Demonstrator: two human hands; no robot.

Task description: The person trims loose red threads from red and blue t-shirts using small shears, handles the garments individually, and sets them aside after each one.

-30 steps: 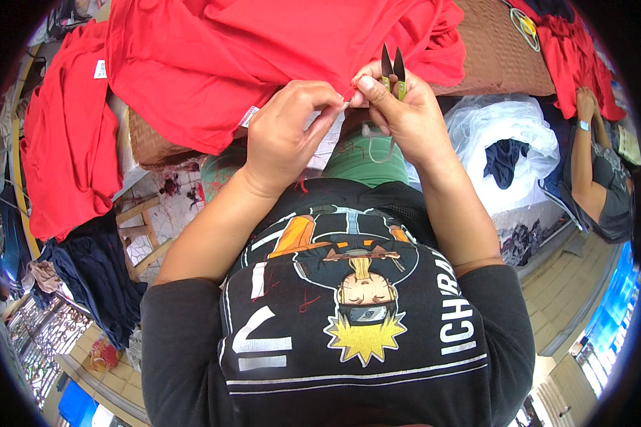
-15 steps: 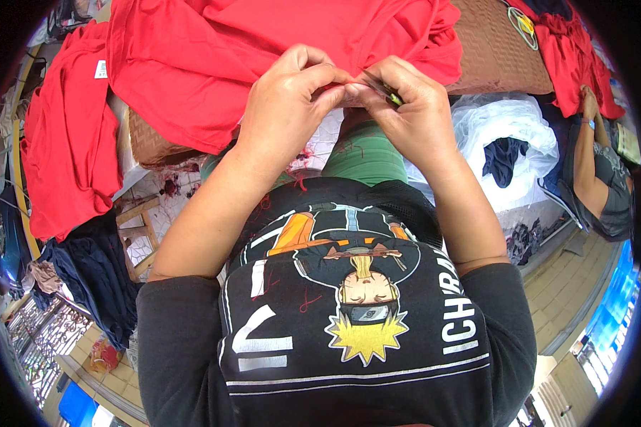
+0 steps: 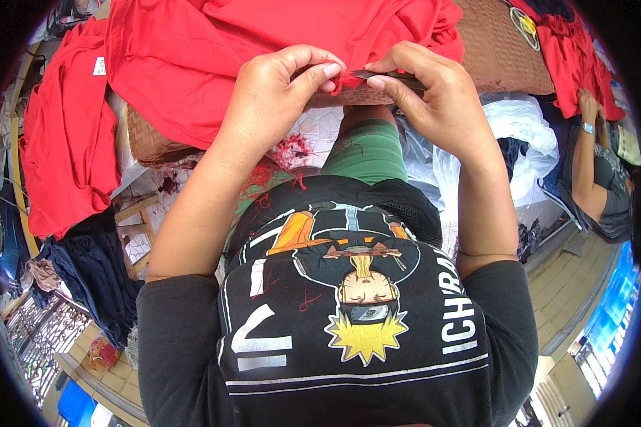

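Observation:
A large red garment [image 3: 263, 43] is spread over the brown cushioned surface ahead of me. At its near edge my left hand [image 3: 285, 82] is closed, pinching a bit of red fabric with loose threads [image 3: 340, 80] between thumb and fingertips. My right hand [image 3: 434, 89] grips thread snips [image 3: 406, 80], mostly covered by the fingers. The dark pointed blades aim left and reach the red threads, close to the left fingertips.
Another red garment [image 3: 68, 135] hangs at the left, above dark navy cloth [image 3: 96, 270]. Red thread scraps [image 3: 292, 149] litter the floor between my arms. A translucent plastic bag [image 3: 530, 139] stands at right. Beyond it, a co-worker's hand [image 3: 586, 107] touches red cloth [image 3: 573, 64].
My hands have moved slightly apart, the right one shifting right. The snips' blades now show plainly beside the red threads. The co-worker's arm has barely moved.

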